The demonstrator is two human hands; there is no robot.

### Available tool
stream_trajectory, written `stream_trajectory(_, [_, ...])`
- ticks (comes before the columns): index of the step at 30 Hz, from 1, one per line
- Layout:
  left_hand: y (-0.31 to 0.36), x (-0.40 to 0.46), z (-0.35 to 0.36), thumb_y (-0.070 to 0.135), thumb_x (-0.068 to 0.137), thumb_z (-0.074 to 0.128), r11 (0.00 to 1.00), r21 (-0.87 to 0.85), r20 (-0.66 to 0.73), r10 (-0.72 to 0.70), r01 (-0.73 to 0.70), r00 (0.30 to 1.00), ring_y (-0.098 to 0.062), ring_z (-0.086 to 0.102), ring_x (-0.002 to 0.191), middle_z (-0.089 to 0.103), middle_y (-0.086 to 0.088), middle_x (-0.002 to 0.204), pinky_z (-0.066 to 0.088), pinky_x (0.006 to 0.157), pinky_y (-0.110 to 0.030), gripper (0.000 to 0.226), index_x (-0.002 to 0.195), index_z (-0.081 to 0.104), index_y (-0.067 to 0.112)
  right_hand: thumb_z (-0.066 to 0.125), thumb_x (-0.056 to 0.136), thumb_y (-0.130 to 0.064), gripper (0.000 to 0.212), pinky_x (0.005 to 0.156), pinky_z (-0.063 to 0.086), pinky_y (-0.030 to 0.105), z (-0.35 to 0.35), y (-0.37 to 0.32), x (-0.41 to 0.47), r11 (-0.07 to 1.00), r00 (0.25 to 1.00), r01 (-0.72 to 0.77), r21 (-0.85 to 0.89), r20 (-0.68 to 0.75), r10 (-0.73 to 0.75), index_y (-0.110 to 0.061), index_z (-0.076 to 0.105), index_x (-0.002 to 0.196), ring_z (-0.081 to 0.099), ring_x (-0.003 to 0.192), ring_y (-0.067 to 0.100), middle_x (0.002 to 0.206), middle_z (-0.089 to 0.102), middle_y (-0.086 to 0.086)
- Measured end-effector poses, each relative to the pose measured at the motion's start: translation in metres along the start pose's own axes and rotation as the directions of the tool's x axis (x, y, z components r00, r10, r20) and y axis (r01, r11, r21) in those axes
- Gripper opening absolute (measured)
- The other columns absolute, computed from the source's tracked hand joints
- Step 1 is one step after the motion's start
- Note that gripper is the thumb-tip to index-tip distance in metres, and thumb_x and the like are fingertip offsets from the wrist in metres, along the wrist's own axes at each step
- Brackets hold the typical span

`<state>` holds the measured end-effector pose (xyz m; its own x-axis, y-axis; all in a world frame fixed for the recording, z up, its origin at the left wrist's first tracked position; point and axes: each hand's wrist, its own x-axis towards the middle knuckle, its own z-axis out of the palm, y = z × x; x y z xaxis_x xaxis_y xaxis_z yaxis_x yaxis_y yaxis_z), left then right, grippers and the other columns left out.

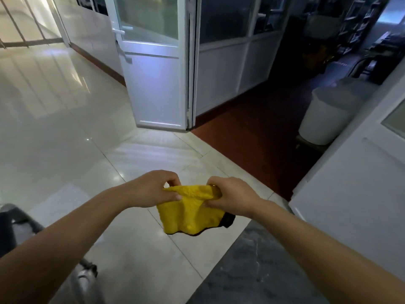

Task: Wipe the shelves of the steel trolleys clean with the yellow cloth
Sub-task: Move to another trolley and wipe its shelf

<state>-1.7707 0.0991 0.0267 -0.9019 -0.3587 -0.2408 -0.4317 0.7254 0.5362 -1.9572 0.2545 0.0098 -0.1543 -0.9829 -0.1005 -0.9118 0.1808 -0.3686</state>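
- The yellow terry cloth with a dark edge (188,210) hangs in the air between both hands, above the pale glossy tiled floor (65,128); it touches no shelf.
- The left hand (153,189) pinches the cloth's upper edge between thumb and curled fingers; the right hand (232,197) grips the same edge just beside it, so the cloth is bunched along the top and drapes loose below.
- Judged from this, the cloth is being spread or refolded in readiness; no wiping shows here, and how many shelves are done cannot be told.
- A steel tubular frame with a small castor (84,274) shows at the lower left, possibly part of a trolley; its shelves are out of view.
- Open room: the floor ahead and to the left is wide and bare.
- Edges to mind: the open white-framed glass door (153,69) stands ahead, and a white panel wall (350,194) closes the right side.
- Between them a darker red-floored passage holds a white plastic bin (324,115).
- A grey stone slab (252,264) lies under the right forearm.
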Motion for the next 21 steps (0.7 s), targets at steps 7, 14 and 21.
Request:
stream_trajectory(7, [-0.031,0.115,-0.020,0.044,0.095,0.052,0.963,-0.205,-0.021,-0.182,0.174,0.983,-0.021,0.060,0.094,0.059,0.000,0.111,0.051,0.072,-0.029,0.038,0.126,0.039,0.027,0.061,0.084,-0.043,0.015,0.054,0.041,0.029,-0.035,0.063,0.121,0.999,0.995,0.035,-0.018,-0.091,-0.036,-0.030,0.059,0.092,0.056,0.073,0.014,0.078,0.061,-0.007])
stream_trajectory(14, [-0.078,0.219,-0.063,0.052,0.094,0.047,0.750,-0.474,-0.121,-0.574,0.461,0.810,-0.020,0.064,0.087,0.067,-0.007,0.096,0.048,0.068,-0.025,0.046,0.099,0.066,0.010,0.058,0.084,-0.043,0.019,0.057,0.034,0.026,-0.062,0.100,0.283,0.968,0.967,0.252,0.011,-0.051,-0.251,-0.030,0.063,0.098,0.058,0.076,0.014,0.087,0.065,-0.005])
stream_trajectory(21, [-0.141,0.236,-0.123,0.015,0.094,0.054,0.184,-0.969,-0.075,-0.852,0.162,0.519,-0.024,0.068,0.084,0.067,-0.014,0.103,0.059,0.067,-0.031,0.016,0.106,0.064,0.009,0.059,0.087,-0.033,0.045,0.078,0.046,0.019,-0.053,0.078,0.408,0.824,0.836,0.488,0.289,0.117,-0.536,-0.044,0.048,0.130,0.056,0.093,0.008,0.112,0.063,-0.010])
